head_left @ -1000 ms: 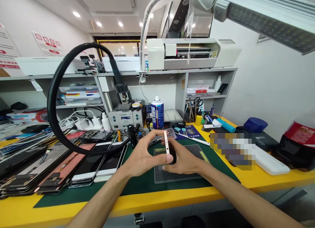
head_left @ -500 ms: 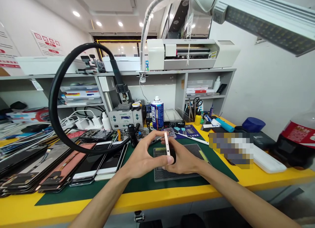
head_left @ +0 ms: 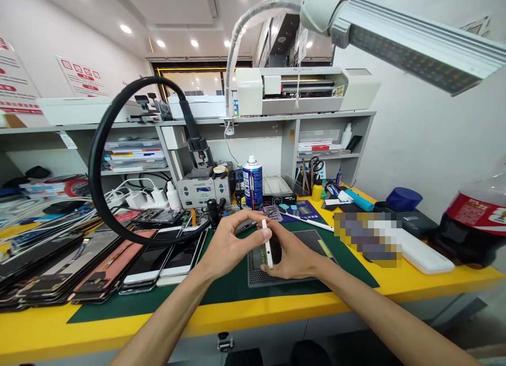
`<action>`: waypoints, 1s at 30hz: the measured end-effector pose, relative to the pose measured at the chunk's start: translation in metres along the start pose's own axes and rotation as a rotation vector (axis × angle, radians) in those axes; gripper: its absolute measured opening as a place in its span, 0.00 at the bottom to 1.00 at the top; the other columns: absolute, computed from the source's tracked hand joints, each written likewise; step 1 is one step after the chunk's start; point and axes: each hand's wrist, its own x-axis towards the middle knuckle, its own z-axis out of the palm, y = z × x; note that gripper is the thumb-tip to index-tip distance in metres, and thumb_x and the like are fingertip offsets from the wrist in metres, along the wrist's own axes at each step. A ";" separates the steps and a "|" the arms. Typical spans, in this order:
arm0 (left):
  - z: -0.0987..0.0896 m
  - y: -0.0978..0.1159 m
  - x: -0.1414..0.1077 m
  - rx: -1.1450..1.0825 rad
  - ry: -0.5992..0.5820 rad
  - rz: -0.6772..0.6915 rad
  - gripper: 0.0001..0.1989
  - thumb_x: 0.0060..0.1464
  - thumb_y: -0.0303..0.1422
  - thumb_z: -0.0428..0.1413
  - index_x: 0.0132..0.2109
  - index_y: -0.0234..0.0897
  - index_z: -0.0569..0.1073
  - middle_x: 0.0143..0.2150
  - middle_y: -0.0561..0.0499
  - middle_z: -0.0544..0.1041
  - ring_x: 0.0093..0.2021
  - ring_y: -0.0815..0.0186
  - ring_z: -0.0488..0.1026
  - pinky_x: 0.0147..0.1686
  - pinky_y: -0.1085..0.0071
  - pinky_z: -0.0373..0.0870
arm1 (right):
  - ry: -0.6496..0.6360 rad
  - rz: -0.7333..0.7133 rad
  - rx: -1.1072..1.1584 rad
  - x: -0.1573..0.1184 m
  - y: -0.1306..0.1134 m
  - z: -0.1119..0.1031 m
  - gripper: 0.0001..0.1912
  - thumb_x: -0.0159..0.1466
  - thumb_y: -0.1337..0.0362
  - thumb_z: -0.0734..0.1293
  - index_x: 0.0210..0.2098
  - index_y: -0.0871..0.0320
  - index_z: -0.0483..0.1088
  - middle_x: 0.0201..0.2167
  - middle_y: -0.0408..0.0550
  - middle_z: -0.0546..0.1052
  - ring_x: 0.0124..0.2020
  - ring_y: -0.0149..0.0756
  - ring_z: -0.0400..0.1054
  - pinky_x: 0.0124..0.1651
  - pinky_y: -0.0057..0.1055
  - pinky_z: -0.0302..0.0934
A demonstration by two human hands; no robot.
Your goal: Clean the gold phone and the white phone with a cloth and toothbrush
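Between my two hands a smartphone [head_left: 268, 250] stands edge-on, its pale narrow side toward me and a dark face turned right. My left hand [head_left: 234, 240] grips it near the top, the thumb pressed on the near edge and the fingers reaching over the far end. From the other side my right hand [head_left: 293, 254] is wrapped round it, with a fingertip at its lower end. Below the hands lies a grey perforated pad [head_left: 312, 250] on a green mat [head_left: 221, 292].
Stacked phone screens [head_left: 113, 260] fill the left. Behind stand a hot-air station [head_left: 203, 189] with a looping black hose [head_left: 95, 165] and a blue spray can [head_left: 252, 184]. On the right are a white power bank-like block [head_left: 427, 252] and a cola bottle [head_left: 476, 223]. A lamp [head_left: 411, 44] hangs above.
My left thumb has slid up from the phone's lower end to near its top. The phone sits slightly lower and more of its near edge shows. The view has shifted slightly.
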 end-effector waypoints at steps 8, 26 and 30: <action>0.002 -0.004 0.005 -0.089 0.049 0.010 0.10 0.58 0.40 0.59 0.37 0.40 0.81 0.41 0.47 0.80 0.45 0.55 0.75 0.48 0.60 0.71 | 0.014 0.002 0.011 0.000 -0.003 0.002 0.39 0.52 0.65 0.75 0.60 0.51 0.58 0.51 0.52 0.68 0.54 0.51 0.64 0.57 0.46 0.61; 0.009 -0.001 0.004 0.008 0.161 -0.072 0.17 0.59 0.43 0.56 0.30 0.36 0.80 0.32 0.47 0.80 0.37 0.58 0.74 0.40 0.64 0.68 | -0.006 -0.047 -0.017 -0.001 -0.001 0.004 0.41 0.52 0.65 0.74 0.61 0.54 0.55 0.53 0.52 0.65 0.51 0.44 0.64 0.53 0.40 0.62; 0.009 -0.004 0.003 -0.059 0.148 -0.134 0.15 0.58 0.41 0.58 0.30 0.36 0.80 0.32 0.48 0.79 0.37 0.59 0.73 0.40 0.66 0.67 | 0.004 -0.083 -0.035 -0.001 -0.003 0.006 0.40 0.51 0.66 0.75 0.60 0.54 0.56 0.52 0.52 0.65 0.52 0.44 0.64 0.53 0.39 0.62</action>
